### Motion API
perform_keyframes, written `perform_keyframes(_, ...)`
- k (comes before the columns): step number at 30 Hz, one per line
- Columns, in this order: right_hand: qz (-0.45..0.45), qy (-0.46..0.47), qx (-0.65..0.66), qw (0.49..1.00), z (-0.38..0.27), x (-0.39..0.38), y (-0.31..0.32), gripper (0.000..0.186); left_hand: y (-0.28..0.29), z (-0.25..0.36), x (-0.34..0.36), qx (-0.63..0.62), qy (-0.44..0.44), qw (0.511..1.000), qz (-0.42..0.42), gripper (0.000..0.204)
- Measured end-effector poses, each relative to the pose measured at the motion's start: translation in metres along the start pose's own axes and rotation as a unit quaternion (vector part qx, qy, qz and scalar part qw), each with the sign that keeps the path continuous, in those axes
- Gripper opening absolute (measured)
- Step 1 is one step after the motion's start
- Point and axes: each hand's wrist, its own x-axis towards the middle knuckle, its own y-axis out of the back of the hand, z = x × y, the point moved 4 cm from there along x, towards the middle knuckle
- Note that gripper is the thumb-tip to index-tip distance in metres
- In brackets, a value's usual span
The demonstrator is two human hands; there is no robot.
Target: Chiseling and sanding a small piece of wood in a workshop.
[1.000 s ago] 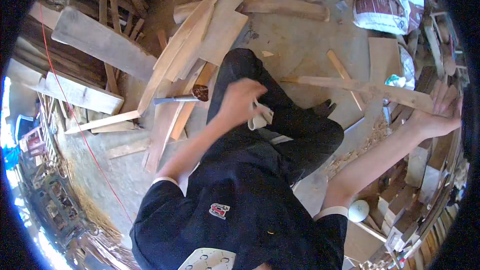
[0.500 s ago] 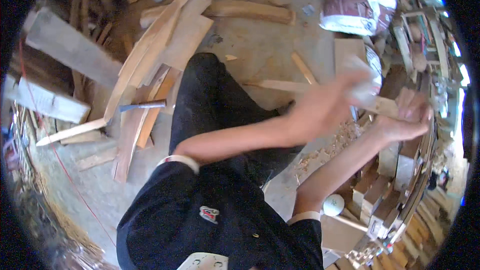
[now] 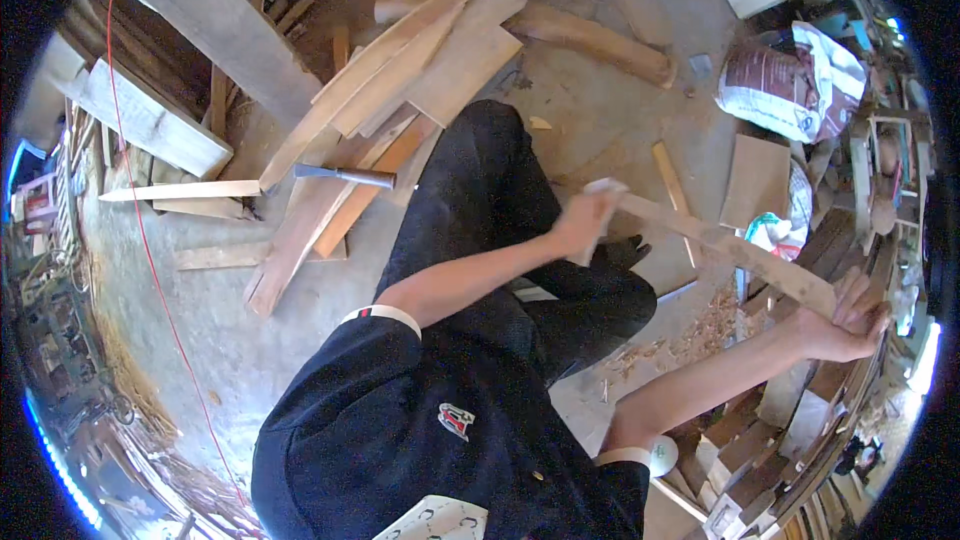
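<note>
A long, slightly curved wooden strip [image 3: 725,242] slants across in front of me to the right. My right hand [image 3: 848,328] grips its right end, fingers closed round the wood. My left hand [image 3: 585,223] is closed at the strip's other end on a pale folded sheet [image 3: 603,186], whose edges stick out above and below the fingers. That hand is a little blurred, and whether the sheet wraps fully round the wood is hidden. My bent legs in dark trousers [image 3: 460,200] lie beneath the left forearm.
Stacked boards [image 3: 465,70] lie ahead to the left, with a chisel-like tool [image 3: 345,176] on them. A log [image 3: 600,45] lies behind. Wood shavings [image 3: 690,335] cover floor under the strip. A printed sack [image 3: 790,85] and wood blocks [image 3: 735,455] stand right. A red cord [image 3: 150,255] runs left.
My left hand has slid leftward along the strip with the pale sheet, from near my right hand to the far end. The right hand keeps its grip. The whole view has shifted.
</note>
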Motion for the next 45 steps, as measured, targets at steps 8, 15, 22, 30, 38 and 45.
perform_keyframes(8, 0.222, 0.020, -0.065, 0.973, 0.013, 0.008, 0.044, 0.038, 0.084, 0.123, -0.063, 0.194, -0.331, 0.924, -0.012, 0.042)
perform_keyframes(15, 0.043, -0.045, 0.076, 0.995, 0.012, 0.034, 0.082, 0.042, 0.243, -0.010, -0.135, 0.233, -0.048, 0.926, 0.292, 0.029)
perform_keyframes(22, 0.271, 0.080, -0.157, 0.946, 0.001, -0.017, -0.007, 0.039, 0.240, -0.158, -0.210, 0.171, 0.123, 0.958, 0.195, 0.025)
perform_keyframes(30, 0.202, 0.043, -0.164, 0.965, -0.007, -0.031, -0.092, 0.025, 0.258, -0.298, -0.223, -0.245, 0.310, 0.879, 0.266, 0.060)
perform_keyframes(38, 0.227, 0.058, -0.066, 0.970, -0.011, -0.029, -0.095, 0.023, 0.298, -0.305, -0.178, -0.410, 0.363, 0.794, 0.263, 0.061)
perform_keyframes(45, 0.212, 0.054, -0.048, 0.975, -0.013, -0.028, -0.098, 0.020, 0.259, -0.236, -0.116, -0.377, 0.272, 0.830, 0.309, 0.051)
